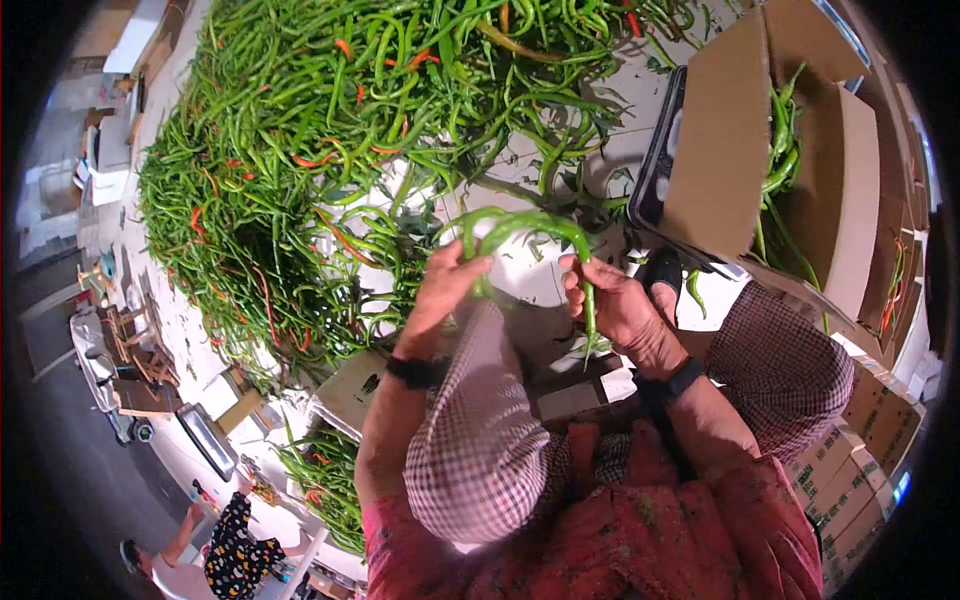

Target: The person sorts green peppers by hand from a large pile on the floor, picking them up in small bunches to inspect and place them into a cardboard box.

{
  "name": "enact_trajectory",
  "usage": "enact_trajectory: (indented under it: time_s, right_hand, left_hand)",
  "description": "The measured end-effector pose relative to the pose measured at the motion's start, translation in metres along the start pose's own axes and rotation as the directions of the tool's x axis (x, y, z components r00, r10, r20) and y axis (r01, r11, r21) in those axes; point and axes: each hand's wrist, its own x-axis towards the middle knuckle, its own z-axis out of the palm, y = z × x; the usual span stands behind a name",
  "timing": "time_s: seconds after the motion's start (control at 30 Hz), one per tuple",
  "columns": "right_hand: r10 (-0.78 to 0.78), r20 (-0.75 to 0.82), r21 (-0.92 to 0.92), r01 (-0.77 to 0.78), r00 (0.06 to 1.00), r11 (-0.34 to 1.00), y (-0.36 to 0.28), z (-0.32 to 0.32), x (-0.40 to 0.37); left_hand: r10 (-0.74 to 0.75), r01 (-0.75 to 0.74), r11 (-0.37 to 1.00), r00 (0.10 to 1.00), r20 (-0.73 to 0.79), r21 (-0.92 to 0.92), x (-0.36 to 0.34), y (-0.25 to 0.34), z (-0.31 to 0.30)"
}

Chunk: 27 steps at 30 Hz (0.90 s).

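Long green peppers [530, 222] arch between my two hands over the pale floor. My left hand [442, 285] is closed, thumb and fingers pinching the left end of these peppers. Farther right, my right hand [618, 300] is closed round their other end, with tips hanging below the fingers. A large pile of green peppers [300, 130], with some red ones mixed in, spreads beyond and to the left of my hands. An open cardboard box [715, 150] with green peppers inside stands to the right of my right hand.
A dark-rimmed tray [655, 160] lies beside the box. More peppers [335, 480] fill a container at the lower left. Printed cartons [850, 490] stand at the lower right. Another person [240, 545] is at the bottom left. My checkered knees flank the space below my hands.
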Motion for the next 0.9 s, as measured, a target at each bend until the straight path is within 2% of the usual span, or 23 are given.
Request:
enact_trajectory:
  time_s: [0.03,0.07,0.1,0.13,0.17,0.2,0.27,0.3,0.33,0.4,0.47,0.53,0.6,0.67,0.73,0.8,0.87,0.9]
  right_hand:
    - [-0.014,0.015,0.001,0.014,1.0,1.0,-0.005,0.008,-0.006]
    - [-0.033,0.098,0.085,0.024,0.995,0.996,-0.008,0.016,-0.012]
    - [-0.055,0.181,0.169,0.025,0.982,0.985,-0.011,0.023,-0.017]
    - [-0.067,0.199,0.171,0.033,0.978,0.985,-0.012,0.031,-0.023]
    - [-0.091,0.231,0.174,0.051,0.969,0.983,-0.013,0.038,-0.028]
    - [-0.115,0.262,0.177,0.069,0.958,0.982,-0.015,0.045,-0.033]
    - [-0.139,0.309,0.217,0.073,0.941,0.973,-0.016,0.054,-0.044]
    - [-0.165,0.337,0.24,0.085,0.927,0.967,-0.016,0.057,-0.05]
    - [-0.192,0.365,0.261,0.098,0.911,0.96,-0.017,0.061,-0.056]
    - [-0.205,0.383,0.25,0.112,0.901,0.962,-0.019,0.068,-0.069]
    - [-0.26,0.408,0.305,0.137,0.875,0.942,-0.02,0.077,-0.083]
    - [-0.279,0.415,0.29,0.164,0.866,0.943,-0.023,0.08,-0.096]
    - [-0.323,0.383,0.288,0.22,0.866,0.932,-0.024,0.079,-0.106]
    - [-0.34,0.364,0.284,0.244,0.867,0.927,-0.023,0.083,-0.114]
    - [-0.349,0.341,0.223,0.286,0.873,0.932,-0.022,0.089,-0.123]
    - [-0.343,0.334,0.188,0.294,0.878,0.937,-0.019,0.103,-0.138]
    - [-0.355,0.305,-0.023,0.379,0.884,0.925,-0.016,0.121,-0.156]
    - [-0.36,0.272,-0.07,0.392,0.892,0.917,-0.015,0.132,-0.165]
  left_hand:
    - [0.007,-0.009,0.994,1.0,-0.021,-0.108,-0.013,0.034,-0.008]
    - [0.1,-0.109,0.975,0.993,-0.055,-0.191,-0.019,0.041,-0.017]
    - [0.088,-0.097,0.979,0.994,-0.063,-0.177,-0.029,0.062,-0.025]
    - [0.074,-0.085,0.983,0.995,-0.072,-0.161,-0.041,0.091,-0.031]
    - [0.047,-0.08,0.978,0.984,-0.17,-0.194,-0.051,0.115,-0.031]
    - [0.009,-0.054,0.975,0.979,-0.204,-0.216,-0.056,0.125,-0.038]
    - [0.099,-0.147,0.98,0.947,-0.307,-0.137,-0.065,0.15,-0.054]
    - [0.194,-0.203,0.979,0.915,-0.355,0.012,-0.071,0.17,-0.06]
    - [0.293,-0.358,0.919,0.9,-0.324,-0.163,-0.077,0.184,-0.062]
    - [0.215,-0.304,0.906,0.93,-0.298,-0.293,-0.092,0.215,-0.06]
    - [0.295,-0.353,0.877,0.931,-0.215,-0.327,-0.108,0.237,-0.055]
    - [0.292,-0.338,0.901,0.936,-0.197,-0.27,-0.125,0.252,-0.052]
    - [0.273,-0.288,0.936,0.957,-0.097,-0.203,-0.142,0.269,-0.05]
    - [0.229,-0.244,0.952,0.968,-0.102,-0.183,-0.163,0.287,-0.045]
    - [0.157,-0.178,0.941,0.983,-0.095,-0.288,-0.179,0.3,-0.031]
    - [0.191,-0.223,0.934,0.972,-0.139,-0.278,-0.187,0.302,-0.011]
    - [0.219,-0.272,0.944,0.94,-0.261,-0.186,-0.199,0.307,0.014]
    - [0.242,-0.264,0.964,0.927,-0.287,-0.042,-0.206,0.314,0.03]
